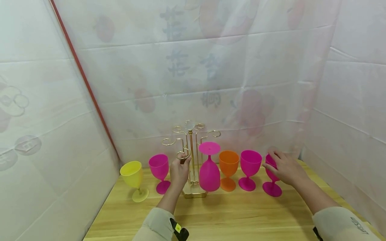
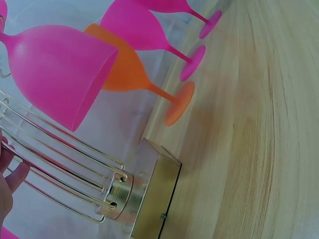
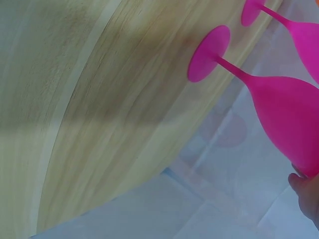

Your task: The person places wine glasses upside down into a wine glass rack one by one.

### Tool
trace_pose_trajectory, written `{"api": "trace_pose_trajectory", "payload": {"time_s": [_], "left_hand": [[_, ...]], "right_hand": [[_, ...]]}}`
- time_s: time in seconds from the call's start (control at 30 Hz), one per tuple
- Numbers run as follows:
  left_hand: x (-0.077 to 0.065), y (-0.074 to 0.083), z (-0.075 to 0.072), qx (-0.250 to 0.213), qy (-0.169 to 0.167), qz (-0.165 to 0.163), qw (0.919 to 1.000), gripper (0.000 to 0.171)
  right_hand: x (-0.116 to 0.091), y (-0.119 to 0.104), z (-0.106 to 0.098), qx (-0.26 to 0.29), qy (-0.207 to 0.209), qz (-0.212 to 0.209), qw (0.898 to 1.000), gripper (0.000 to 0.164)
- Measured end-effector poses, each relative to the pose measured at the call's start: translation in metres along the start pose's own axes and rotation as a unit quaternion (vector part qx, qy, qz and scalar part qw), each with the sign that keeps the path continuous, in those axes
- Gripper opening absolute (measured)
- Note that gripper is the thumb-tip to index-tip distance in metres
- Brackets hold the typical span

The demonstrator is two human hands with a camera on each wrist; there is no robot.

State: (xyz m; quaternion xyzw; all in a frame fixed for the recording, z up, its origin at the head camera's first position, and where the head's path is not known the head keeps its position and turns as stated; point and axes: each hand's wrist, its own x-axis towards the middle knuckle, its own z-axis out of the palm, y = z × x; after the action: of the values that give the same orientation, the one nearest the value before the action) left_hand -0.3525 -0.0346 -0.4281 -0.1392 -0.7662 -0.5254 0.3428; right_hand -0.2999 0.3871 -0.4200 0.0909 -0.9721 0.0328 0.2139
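A gold wire stemware rack (image 1: pixel 193 180) with curled arms and a clear ball on top stands on the table. My left hand (image 1: pixel 180 171) grips one of its front wires just below the curl; in the left wrist view the fingers (image 2: pixel 17 175) close on the wire. One pink goblet (image 1: pixel 209 174) hangs upside down by its foot from the rack's right side. At the far right, my right hand (image 1: pixel 286 167) holds an upright pink goblet (image 1: pixel 272 189) by the rim, partly covering its bowl. That goblet's foot (image 3: pixel 209 54) stands on the wood in the right wrist view.
Between the rack and my right hand stand an orange goblet (image 1: pixel 228 164) and another pink goblet (image 1: pixel 251 164). Left of the rack are a yellow goblet (image 1: pixel 132 175) and a pink goblet (image 1: pixel 159 167). Pale cloth walls (image 1: pixel 135 77) enclose the wooden table (image 1: pixel 241 217).
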Motion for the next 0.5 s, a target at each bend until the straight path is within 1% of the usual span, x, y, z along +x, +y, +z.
{"api": "trace_pose_trajectory", "payload": {"time_s": [0.1, 0.23, 0.37, 0.5], "left_hand": [[-0.0005, -0.0006, 0.0008, 0.0, 0.003, 0.004, 1.0, 0.012], [-0.0011, -0.0011, 0.0018, -0.003, 0.001, 0.001, 1.0, 0.012], [-0.0014, -0.0022, 0.0028, -0.002, -0.001, -0.01, 0.9999, 0.012], [-0.0018, -0.0028, 0.0035, -0.004, -0.002, -0.021, 0.9998, 0.011]], "right_hand": [[-0.001, 0.0, -0.0006, -0.002, 0.002, -0.001, 1.0, 0.069], [-0.0036, 0.0006, -0.0014, -0.004, 0.012, -0.004, 1.0, 0.067], [-0.0054, 0.0009, -0.0015, -0.001, 0.021, -0.003, 1.0, 0.066], [-0.0071, 0.0008, -0.0016, -0.001, 0.02, -0.003, 1.0, 0.066]]}}
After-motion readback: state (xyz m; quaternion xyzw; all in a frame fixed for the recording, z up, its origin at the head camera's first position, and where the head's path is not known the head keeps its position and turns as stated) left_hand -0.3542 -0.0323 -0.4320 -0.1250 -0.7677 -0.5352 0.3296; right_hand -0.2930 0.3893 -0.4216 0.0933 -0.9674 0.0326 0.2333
